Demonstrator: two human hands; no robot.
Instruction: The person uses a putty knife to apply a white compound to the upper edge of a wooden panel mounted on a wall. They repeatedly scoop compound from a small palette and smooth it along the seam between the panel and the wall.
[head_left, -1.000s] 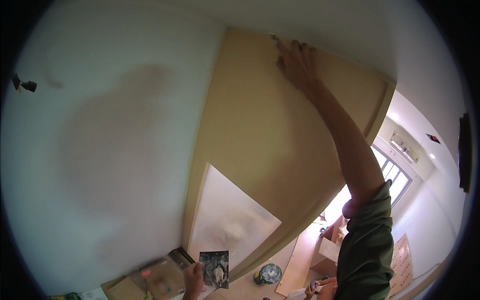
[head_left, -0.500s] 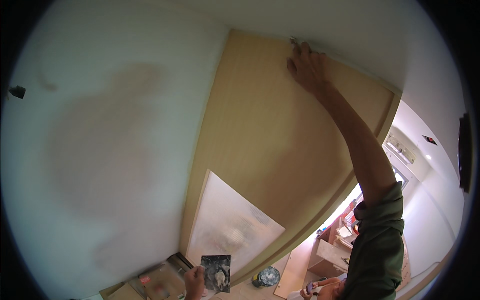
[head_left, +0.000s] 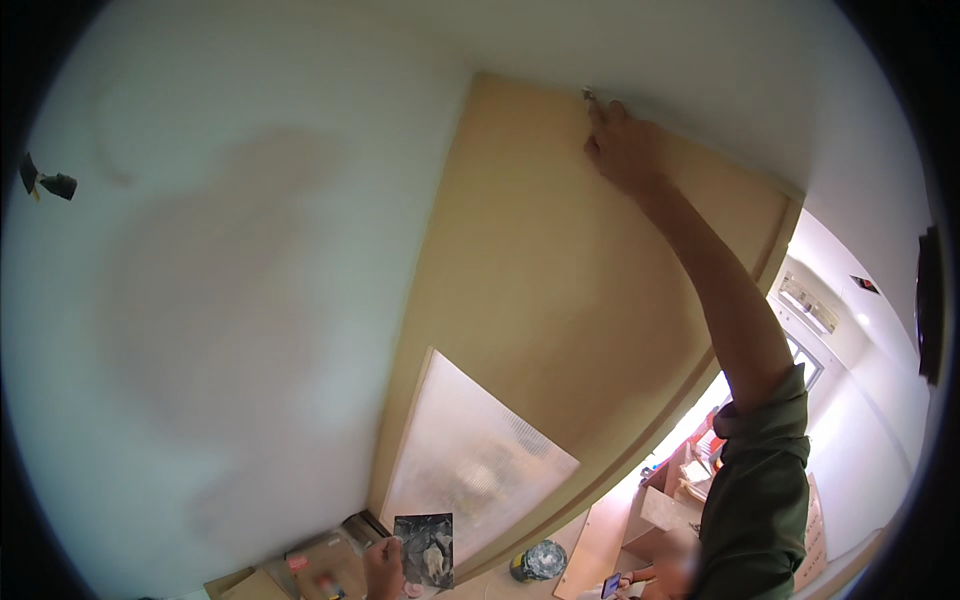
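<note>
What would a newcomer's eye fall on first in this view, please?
The raised right hand stands out at the top edge of the tan panel. Lower, the left hand holds a dark flat plate bearing a pale smear. A shadow darkens the white wall at left.

head view: you look out through the left of two fisheye cameras worn side by side on your head, upright and unmirrored, the picture's corners rounded off in black.
wooden panel (head_left: 540,230): you face it from close by; its top left corner lies above the picture's centre, its top edge slants down to the right.
white wall (head_left: 210,330): near, filling your left side.
ceiling (head_left: 650,40): seen from below, over the panel's top edge.
floor (head_left: 490,582): you look down on it past the panel's lower right edge.
far room (head_left: 860,400): well beyond the panel's right edge.
</note>
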